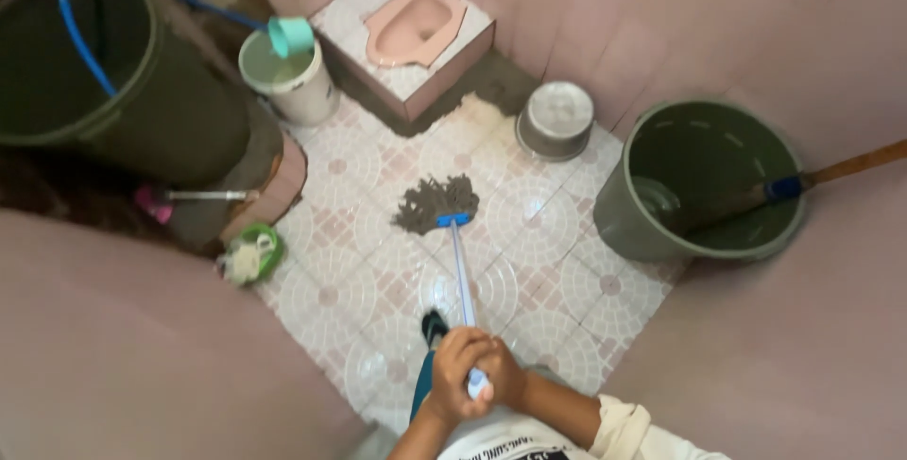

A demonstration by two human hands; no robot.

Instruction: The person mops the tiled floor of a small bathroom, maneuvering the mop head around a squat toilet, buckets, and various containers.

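Both hands [477, 375] grip the mop [460, 262]; right green bucket [624, 210] holds a wooden-handled tool [803, 179].

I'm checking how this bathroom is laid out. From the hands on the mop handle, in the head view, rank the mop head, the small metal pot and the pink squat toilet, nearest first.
Measured from the hands clasped on the handle:
1. Mop head, straight ahead on the tiled floor.
2. Small metal pot, ahead and to the right, by the step.
3. Pink squat toilet, farthest, on the raised platform at the back.
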